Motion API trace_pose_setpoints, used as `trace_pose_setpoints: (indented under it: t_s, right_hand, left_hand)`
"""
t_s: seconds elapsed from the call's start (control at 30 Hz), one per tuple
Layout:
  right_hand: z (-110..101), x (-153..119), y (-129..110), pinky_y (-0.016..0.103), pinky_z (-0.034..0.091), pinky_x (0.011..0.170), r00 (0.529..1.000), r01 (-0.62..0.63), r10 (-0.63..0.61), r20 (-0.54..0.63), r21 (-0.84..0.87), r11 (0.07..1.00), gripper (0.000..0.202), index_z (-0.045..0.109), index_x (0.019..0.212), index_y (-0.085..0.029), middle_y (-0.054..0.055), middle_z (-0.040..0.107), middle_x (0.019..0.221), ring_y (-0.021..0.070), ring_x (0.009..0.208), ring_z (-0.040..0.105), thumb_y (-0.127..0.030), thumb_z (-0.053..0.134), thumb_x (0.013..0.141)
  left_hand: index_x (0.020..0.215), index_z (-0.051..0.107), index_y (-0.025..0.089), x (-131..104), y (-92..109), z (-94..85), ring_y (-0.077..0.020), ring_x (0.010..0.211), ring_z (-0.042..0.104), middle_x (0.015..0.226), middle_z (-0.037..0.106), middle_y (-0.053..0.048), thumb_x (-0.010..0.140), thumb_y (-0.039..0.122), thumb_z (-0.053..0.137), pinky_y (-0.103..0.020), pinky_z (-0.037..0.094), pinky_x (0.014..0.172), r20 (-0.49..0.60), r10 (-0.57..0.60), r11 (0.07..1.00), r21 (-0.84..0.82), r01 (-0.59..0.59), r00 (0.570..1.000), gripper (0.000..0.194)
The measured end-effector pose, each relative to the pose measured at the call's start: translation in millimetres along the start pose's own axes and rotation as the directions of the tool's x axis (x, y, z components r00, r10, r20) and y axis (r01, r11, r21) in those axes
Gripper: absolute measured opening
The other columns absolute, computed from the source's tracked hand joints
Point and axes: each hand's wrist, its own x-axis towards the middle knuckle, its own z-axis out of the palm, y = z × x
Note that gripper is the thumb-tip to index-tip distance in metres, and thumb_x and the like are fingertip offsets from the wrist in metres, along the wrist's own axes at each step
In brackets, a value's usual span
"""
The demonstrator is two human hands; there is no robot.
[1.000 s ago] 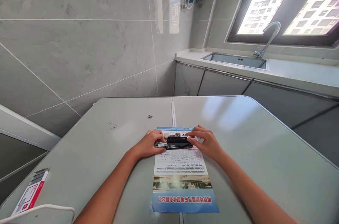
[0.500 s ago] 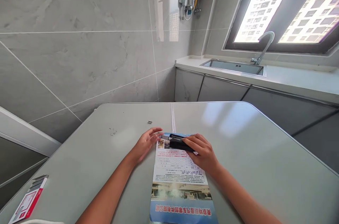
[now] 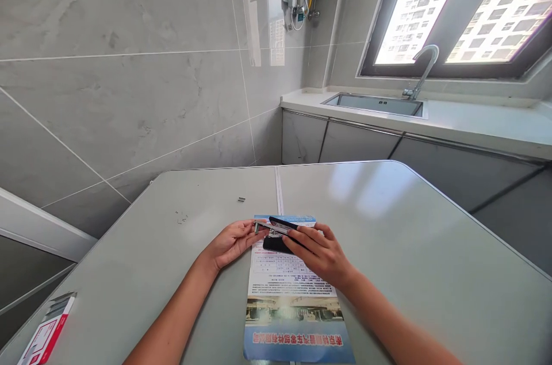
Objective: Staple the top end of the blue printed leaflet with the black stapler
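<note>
A black stapler [image 3: 278, 245] lies over the upper part of a printed sheet [image 3: 293, 287], its parts swung apart with a metal strip showing between them. My right hand [image 3: 321, 250] is closed around the stapler's right end. At its left end, the fingers of my left hand [image 3: 235, 241] pinch the protruding metal part. The sheet has blue ends and rests on the grey table. Whether a staple strip sits inside the stapler is too small to tell.
Two short staple strips [image 3: 241, 199] lie beyond my left hand, with loose staples [image 3: 181, 218] further left. A red and white box [image 3: 48, 330] is at the table's [image 3: 431, 273] near left. Behind are a counter [image 3: 474, 126] and sink [image 3: 375, 104].
The stapler has opened wider, its upper part tilted up, and moved slightly left. My left fingers have closed on its metal end. The view has shifted slightly.
</note>
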Motion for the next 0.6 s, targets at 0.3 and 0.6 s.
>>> trace_pose_setpoints:
  t_s: [0.3, 0.6]
  right_hand:
    - [9.0, -3.0, 8.9, 0.046, 0.044, 0.095, 0.935, -0.313, 0.338, -0.104, 0.204, 0.928, 0.047, 0.065, 0.124, -0.03, 0.003, 0.078, 0.109, 0.0253, 0.102, 0.069, -0.005, 0.052, 0.087]
    - [-2.8, 0.4, 16.9, 0.032, 0.049, 0.074, 0.691, -0.719, 0.586, 0.424, 0.484, 0.498, 0.022, 0.075, 0.098, -0.024, 0.002, 0.075, 0.09, 0.0203, 0.079, 0.066, -0.024, 0.079, 0.077]
  left_hand:
    - [0.131, 0.064, 0.005, -1.3, 0.3, -5.4, -0.0293, 0.138, 0.056, 0.141, 0.063, -0.021, 0.098, 0.012, 0.059, -0.044, 0.028, 0.13, -0.065, 0.066, 0.997, 0.047, -0.063, 0.996, 0.034]
    - [0.11, 0.071, 0.009, 7.8, 0.3, -18.5, -0.0183, 0.114, 0.072, 0.112, 0.076, -0.013, 0.092, 0.002, 0.064, -0.027, 0.053, 0.111, -0.456, 0.207, 0.976, 0.033, -0.216, 0.865, 0.02]
